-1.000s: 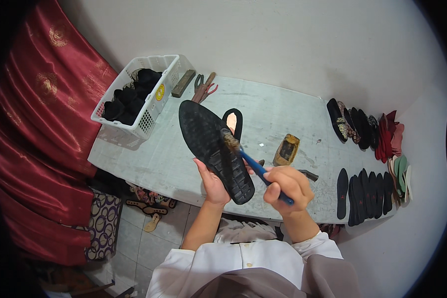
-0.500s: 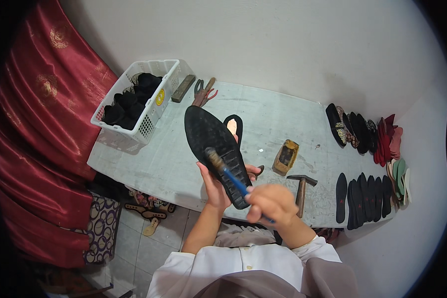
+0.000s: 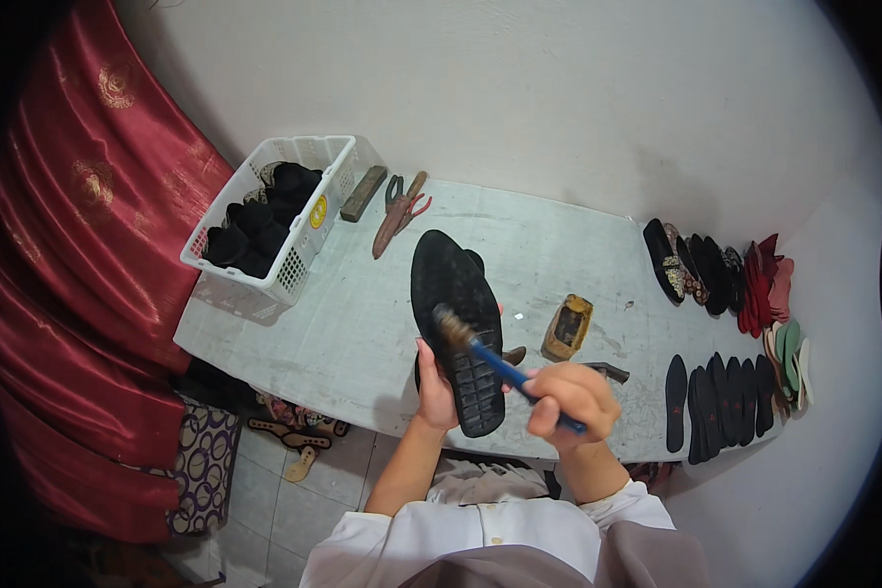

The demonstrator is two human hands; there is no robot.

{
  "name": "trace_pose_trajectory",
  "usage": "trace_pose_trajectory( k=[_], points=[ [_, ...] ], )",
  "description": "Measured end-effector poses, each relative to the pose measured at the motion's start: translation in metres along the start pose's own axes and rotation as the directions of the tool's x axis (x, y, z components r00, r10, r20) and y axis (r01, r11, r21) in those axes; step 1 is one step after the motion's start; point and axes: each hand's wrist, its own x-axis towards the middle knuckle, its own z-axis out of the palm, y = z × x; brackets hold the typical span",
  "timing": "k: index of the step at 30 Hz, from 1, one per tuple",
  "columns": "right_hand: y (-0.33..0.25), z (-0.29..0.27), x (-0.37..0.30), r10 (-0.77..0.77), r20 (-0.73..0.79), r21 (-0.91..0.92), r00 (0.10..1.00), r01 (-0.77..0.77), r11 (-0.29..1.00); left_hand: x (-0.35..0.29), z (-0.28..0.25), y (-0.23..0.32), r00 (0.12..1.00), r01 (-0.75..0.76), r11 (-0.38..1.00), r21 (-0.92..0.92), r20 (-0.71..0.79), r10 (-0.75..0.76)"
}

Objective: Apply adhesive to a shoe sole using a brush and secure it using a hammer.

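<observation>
My left hand (image 3: 435,390) is closed around a black shoe (image 3: 449,279) held above the table. Its sole faces up, with block tread at the heel end. A second dark piece shows behind its right edge, mostly hidden. A blue-handled paintbrush (image 3: 505,367) is gripped in my right hand (image 3: 575,404), its brown bristles against the middle of the sole. Right of the shoe stands a stained yellow-brown container (image 3: 566,328) with dark contents. The hammer (image 3: 608,371) lies partly hidden behind my right hand.
Black shoes fill a white crate (image 3: 294,279) at the table's left. Beside it are a dark block (image 3: 364,193) and pliers (image 3: 394,206). Along the right lie black insoles (image 3: 727,402), shoes (image 3: 664,260) and red pieces (image 3: 755,289). A red curtain (image 3: 88,294) hangs at left.
The shoe has shifted right and stands more upright in the view. My right hand and the paintbrush have also moved right, and the hand now covers most of the hammer.
</observation>
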Motion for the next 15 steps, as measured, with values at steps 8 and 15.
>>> trace_pose_trajectory(
  k=[8, 15],
  points=[
    [0.000, -0.004, -0.012, 0.013, 0.064, -0.093, 0.998, -0.007, 0.996, 0.015, 0.007, 0.001, 1.000, 0.007, 1.000, 0.008, -0.015, -0.007],
    [-0.009, -0.008, -0.026, 0.062, 0.124, -0.112, 0.990, -0.048, 0.993, 0.024, 0.004, 0.005, 0.996, -0.033, 0.999, -0.009, -0.078, 0.032]
  ],
)
